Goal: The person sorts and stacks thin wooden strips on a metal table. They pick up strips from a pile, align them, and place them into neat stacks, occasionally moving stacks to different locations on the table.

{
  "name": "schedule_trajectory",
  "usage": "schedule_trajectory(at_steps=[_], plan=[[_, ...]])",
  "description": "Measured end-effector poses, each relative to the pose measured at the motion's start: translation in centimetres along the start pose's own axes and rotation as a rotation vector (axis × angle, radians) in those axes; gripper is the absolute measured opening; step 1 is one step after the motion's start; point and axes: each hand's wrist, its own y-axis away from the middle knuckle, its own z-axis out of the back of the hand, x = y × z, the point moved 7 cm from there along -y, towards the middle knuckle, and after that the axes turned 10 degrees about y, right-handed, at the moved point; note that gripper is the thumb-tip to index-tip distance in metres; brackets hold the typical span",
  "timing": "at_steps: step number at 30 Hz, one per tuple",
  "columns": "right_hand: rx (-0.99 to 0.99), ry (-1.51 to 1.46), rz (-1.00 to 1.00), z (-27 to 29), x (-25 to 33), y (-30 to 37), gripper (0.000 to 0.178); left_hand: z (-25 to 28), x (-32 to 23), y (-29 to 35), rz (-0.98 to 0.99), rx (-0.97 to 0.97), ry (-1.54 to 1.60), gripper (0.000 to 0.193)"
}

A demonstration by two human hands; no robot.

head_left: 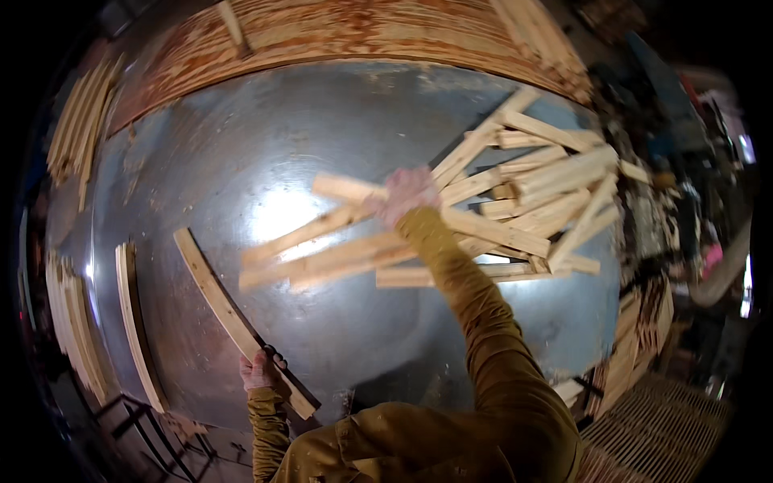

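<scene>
A pile of slats (562,177) lay on the right side of the table (193,169). A panel (346,36) extended along the far edge, with a far-right stack (537,36) on it. An angled slat (213,290) was located near left; a lone slat (135,322) lay left of it, and a bundle (76,326) farther left.

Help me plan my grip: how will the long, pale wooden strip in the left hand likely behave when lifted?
The strip looks slim, so it's probably light. Being solid-looking wood, it's likely stiff. The left hand grips near one end, so the far end may dip.
</scene>
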Motion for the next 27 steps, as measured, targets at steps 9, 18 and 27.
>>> schedule_trajectory(at_steps=[9, 18, 27], plan=[[0.567, -0.379, 0.124, -6.5, 3.0, 16.5, 0.085, 12.8, 0.6, 1.3, -0.193, -0.007, -0.448, 0.030], [-0.329, -1.426, -0.571, -14.1, -5.4, 8.1, 0.071, -0.6, -5.0, 3.5, -0.177, 0.202, -0.421, 0.029], [0.362, -2.382, 0.782, -2.9, 9.3, 19.4, 0.065, -12.1, 3.3, 1.2, 0.575, 0.196, 0.383, 0.094]])
